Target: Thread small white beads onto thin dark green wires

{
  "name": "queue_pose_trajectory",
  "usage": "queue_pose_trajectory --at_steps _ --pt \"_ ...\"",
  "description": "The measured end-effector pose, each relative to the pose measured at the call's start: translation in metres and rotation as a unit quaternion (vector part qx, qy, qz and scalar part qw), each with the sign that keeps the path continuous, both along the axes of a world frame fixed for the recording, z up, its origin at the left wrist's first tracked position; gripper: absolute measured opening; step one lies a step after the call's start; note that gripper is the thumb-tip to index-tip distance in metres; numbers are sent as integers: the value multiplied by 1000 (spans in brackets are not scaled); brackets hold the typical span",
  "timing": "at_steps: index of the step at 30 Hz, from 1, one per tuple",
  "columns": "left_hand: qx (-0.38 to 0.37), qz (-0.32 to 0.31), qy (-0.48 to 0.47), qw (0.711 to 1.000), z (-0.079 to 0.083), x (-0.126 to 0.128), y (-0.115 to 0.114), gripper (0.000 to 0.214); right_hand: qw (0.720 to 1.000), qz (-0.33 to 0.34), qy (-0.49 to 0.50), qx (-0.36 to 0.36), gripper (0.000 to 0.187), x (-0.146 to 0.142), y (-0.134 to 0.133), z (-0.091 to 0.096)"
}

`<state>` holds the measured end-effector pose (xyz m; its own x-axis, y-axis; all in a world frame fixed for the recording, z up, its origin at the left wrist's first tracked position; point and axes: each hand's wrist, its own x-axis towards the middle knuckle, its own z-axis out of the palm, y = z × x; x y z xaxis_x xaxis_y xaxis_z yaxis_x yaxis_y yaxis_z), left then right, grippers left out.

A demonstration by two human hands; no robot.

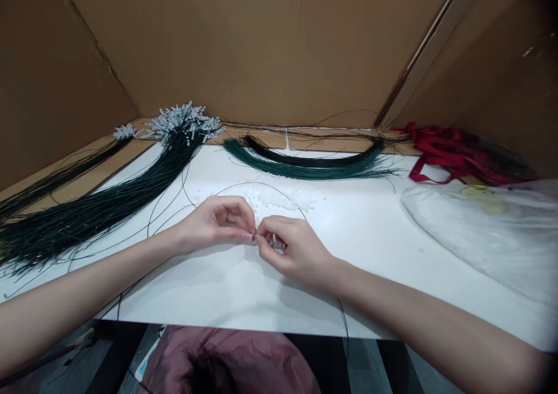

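Note:
Over the middle of the white table my left hand (220, 222) and my right hand (299, 246) meet fingertip to fingertip. My left thumb and forefinger pinch a thin dark wire (261, 183), which loops up behind the hands. A short row of white beads (278, 244) shows inside my curled right fingers, where they grip the beaded part of the wire. The exact spot between the fingertips is too small to make out. Loose white beads (283, 198) lie scattered just beyond both hands.
A large bundle of green wires with beaded white tips (185, 121) lies at left, beside a smaller bundle (125, 131). Plain green wires (300, 170) lie at the back. Red ribbon (440, 147) and a clear plastic bag (488, 225) are at right. Cardboard walls (270, 45) enclose the table.

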<state>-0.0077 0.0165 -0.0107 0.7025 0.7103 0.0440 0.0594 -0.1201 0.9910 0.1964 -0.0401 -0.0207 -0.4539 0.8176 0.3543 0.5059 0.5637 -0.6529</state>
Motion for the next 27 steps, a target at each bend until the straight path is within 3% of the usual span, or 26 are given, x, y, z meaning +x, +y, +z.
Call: queue_pose_trajectory --at_steps 27 --pt "50 7 6 999 0 0 1 15 1000 -4 4 10 8 1 2 1"
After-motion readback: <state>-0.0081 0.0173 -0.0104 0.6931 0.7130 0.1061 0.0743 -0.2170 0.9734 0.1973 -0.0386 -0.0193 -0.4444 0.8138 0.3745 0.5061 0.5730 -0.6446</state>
